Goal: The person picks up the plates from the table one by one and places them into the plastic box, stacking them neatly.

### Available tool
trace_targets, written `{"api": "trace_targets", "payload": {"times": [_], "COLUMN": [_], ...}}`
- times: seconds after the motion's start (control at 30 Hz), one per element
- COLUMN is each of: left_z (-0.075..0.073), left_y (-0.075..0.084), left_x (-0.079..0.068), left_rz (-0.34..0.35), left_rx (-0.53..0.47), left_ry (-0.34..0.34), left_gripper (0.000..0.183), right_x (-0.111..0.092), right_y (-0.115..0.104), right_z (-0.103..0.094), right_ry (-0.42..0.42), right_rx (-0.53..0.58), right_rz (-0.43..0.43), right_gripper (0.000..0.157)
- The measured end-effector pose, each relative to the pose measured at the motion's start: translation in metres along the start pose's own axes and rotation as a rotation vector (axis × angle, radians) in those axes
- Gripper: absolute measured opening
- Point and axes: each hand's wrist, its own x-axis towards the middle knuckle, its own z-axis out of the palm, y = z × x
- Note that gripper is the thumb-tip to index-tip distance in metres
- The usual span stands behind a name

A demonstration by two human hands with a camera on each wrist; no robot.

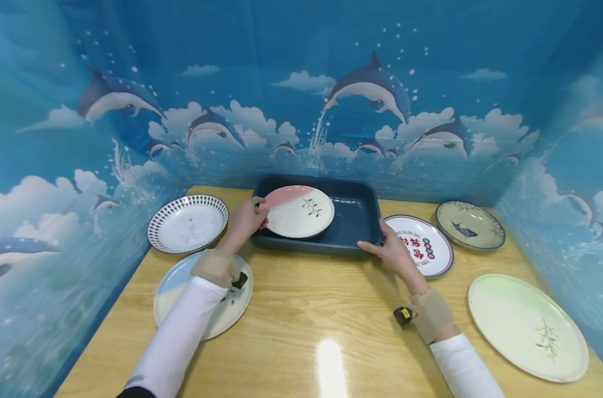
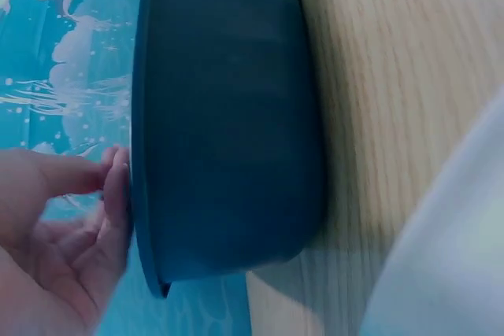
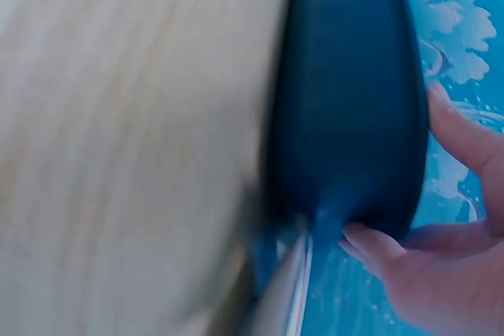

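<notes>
Table (image 1: 291, 331) up front, pale wood with a shiny patch near the bottom of frame. Then, at centre, dark blue pan (image 1: 353, 215), long axis running left to right, smack between both hands. Key bit: pink-and-cream plate (image 1: 301, 221) over the pan's left half, so just right of left grip (image 1: 247, 218) and well apart from right grip (image 1: 393, 251). Left grip nearer by miles, apparently pinching the plate's left edge. Right grip wrapped around the pan's front right corner, thumb on near wall, fingers at the rim. Can't tell: plate resting inside or held slightly up. Way back, dolphin backdrop (image 1: 301, 110) filling the upper frame.
</notes>
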Motion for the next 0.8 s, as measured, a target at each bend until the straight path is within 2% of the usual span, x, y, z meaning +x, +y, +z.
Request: {"api": "trace_targets", "payload": {"times": [0.13, 0.27, 0.33, 0.5, 0.67, 0.8], "left_z": [-0.003, -0.003, -0.003, -0.002, -0.001, -0.001], "left_y": [0.0, -0.003, -0.005, -0.012, -0.016, -0.015], "left_x": [-0.006, -0.014, -0.018, -0.027, -0.032, -0.033], "left_rz": [0.143, 0.216, 0.205, 0.104, 0.061, 0.047], "left_rx": [0.046, 0.144, 0.169, 0.15, 0.148, 0.143], "left_ry": [0.05, 0.007, -0.04, -0.151, -0.205, -0.209], "left_gripper": [0.036, 0.05, 0.062, 0.087, 0.097, 0.101], "right_x": [-0.002, -0.009, -0.016, -0.038, -0.06, -0.074], "right_y": [-0.002, 0.002, 0.005, 0.021, 0.047, 0.073], "right_z": [-0.01, -0.023, -0.033, -0.068, -0.112, -0.144], "right_ry": [-0.056, -0.05, -0.001, 0.159, 0.306, 0.366], "right_rx": [0.027, -0.008, -0.052, -0.085, -0.163, -0.207], "right_rz": [-0.002, -0.034, -0.057, -0.097, -0.093, -0.038], "right_gripper": [0.097, 0.085, 0.076, 0.054, 0.05, 0.052]}}
